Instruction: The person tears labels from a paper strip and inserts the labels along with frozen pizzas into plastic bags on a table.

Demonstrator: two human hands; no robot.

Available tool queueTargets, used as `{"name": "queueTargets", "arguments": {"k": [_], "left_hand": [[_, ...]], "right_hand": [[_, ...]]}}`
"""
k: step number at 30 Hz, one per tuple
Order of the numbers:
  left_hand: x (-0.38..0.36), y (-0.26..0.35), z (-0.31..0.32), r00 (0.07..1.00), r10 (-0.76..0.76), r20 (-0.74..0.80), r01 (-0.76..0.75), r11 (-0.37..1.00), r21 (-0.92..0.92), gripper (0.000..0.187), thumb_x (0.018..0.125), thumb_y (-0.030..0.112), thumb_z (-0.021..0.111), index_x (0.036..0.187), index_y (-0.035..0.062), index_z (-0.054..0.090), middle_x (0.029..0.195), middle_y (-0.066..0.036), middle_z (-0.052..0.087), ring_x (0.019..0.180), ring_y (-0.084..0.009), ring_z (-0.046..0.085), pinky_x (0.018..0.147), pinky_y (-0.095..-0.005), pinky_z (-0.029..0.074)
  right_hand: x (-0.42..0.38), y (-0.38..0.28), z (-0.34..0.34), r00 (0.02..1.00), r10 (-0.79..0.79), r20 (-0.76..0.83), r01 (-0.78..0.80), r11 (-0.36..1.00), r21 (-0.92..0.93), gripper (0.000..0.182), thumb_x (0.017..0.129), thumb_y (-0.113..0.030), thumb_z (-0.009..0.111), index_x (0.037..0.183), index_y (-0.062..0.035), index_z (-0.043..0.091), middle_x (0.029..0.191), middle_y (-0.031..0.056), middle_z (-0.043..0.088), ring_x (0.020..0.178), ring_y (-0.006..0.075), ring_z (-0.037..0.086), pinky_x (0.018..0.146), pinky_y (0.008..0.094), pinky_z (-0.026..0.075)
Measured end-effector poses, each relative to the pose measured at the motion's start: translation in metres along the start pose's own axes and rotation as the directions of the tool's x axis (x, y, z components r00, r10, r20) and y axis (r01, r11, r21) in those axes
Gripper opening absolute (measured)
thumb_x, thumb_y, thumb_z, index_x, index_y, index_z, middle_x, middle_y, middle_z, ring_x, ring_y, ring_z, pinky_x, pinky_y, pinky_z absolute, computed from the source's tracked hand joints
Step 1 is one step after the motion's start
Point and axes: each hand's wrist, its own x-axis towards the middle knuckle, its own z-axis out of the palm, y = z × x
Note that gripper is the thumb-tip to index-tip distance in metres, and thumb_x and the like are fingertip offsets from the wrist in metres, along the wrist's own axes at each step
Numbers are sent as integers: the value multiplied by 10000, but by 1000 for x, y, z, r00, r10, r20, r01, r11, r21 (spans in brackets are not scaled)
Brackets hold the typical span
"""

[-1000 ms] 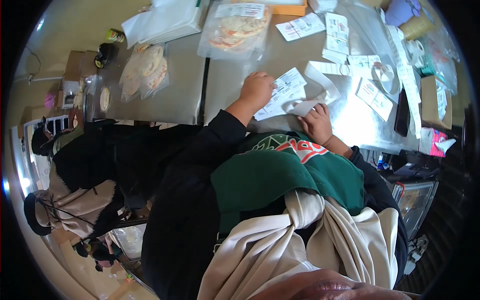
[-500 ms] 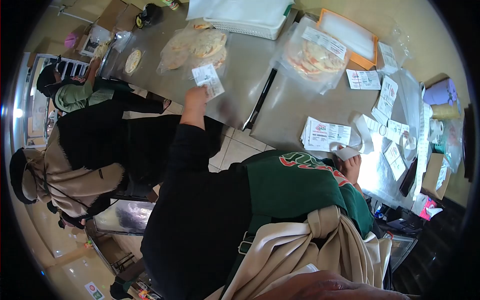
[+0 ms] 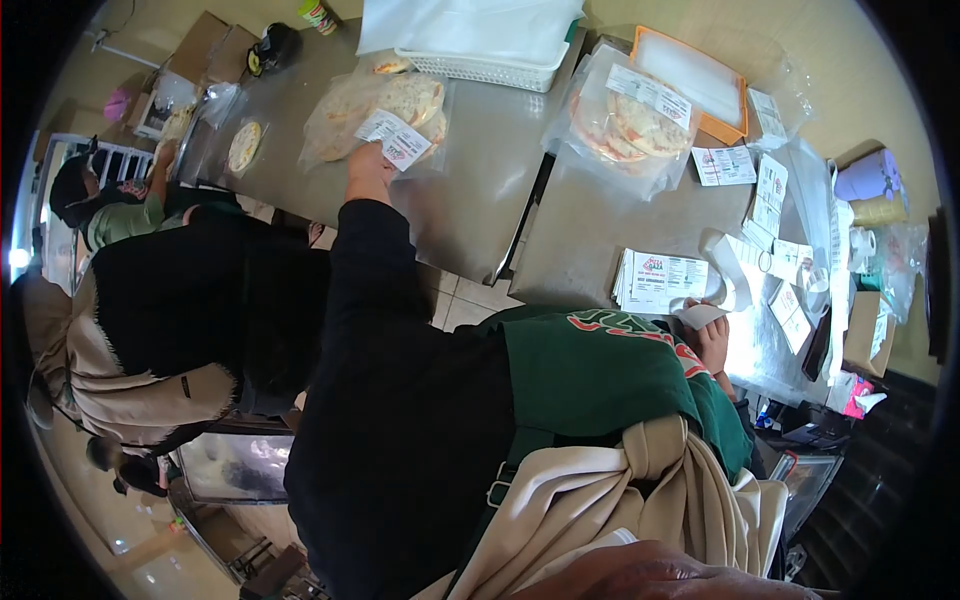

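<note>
My left hand (image 3: 370,172) pinches a printed white label (image 3: 394,139), which lies over the near side of the plastic-bagged pizzas (image 3: 412,97) at the upper left. At the table's near edge, my right hand (image 3: 712,342) has its fingers curled at the loose end of a white label strip (image 3: 738,285). Beside it is a stack of printed labels (image 3: 660,281). Another bag of pizzas (image 3: 632,125), with a label on top, rests on the right-hand table.
A white basket (image 3: 482,70) and an orange-rimmed tray (image 3: 742,112) stand along the back. Loose labels (image 3: 768,200) are scattered at the right, near a purple pot (image 3: 870,178). A single small pizza (image 3: 244,146) lies at the left. Two co-workers (image 3: 190,300) (image 3: 135,205) are on the left.
My left hand has carried its label left and slightly up, onto the bagged pizzas. My right hand has barely moved. The nearer co-worker has shifted left.
</note>
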Motion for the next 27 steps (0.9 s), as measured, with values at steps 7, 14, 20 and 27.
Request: {"name": "queueTargets", "arguments": {"k": [7, 14, 20, 27], "left_hand": [[21, 26, -1, 999, -52, -16, 54, 959, 277, 104, 855, 125, 548, 874, 23, 543, 715, -78, 531, 531, -203, 500, 465, -395, 413], [3, -2, -70, 998, 60, -14, -54, 961, 271, 267, 791, 87, 509, 995, -73, 570, 888, -187, 617, 754, -318, 630, 600, -441, 491], [-27, -4, -76, 1000, 9, 5, -10, 977, 212, 209, 802, 78, 595, 991, -3, 561, 906, -116, 619, 837, -254, 618, 716, -415, 504], [-7, -21, -57, 995, 88, 40, -87, 996, -19, 118, 824, 16, 581, 916, -58, 584, 852, -129, 616, 724, -238, 610, 622, -352, 499]], "right_hand": [[-1, 1, -1, 1000, 18, 25, -18, 1000, -14, 384, 756, -158, 628, 1129, -79, 580, 1131, 62, 593, 1102, 277, 514, 955, 435, 360], [4, -3, -4, 998, 32, 52, -31, 999, -9, 403, 763, -160, 612, 1152, -68, 563, 1142, 75, 587, 1101, 288, 509, 966, 444, 350], [-1, 2, 0, 998, 27, 51, -26, 1000, -15, 415, 750, -136, 624, 1152, -59, 560, 1158, 77, 576, 1114, 290, 502, 975, 443, 345], [-12, 11, 8, 998, 28, 47, -26, 998, -50, 385, 749, -144, 632, 1117, -52, 566, 1167, 77, 572, 1133, 296, 483, 980, 446, 342]]}}
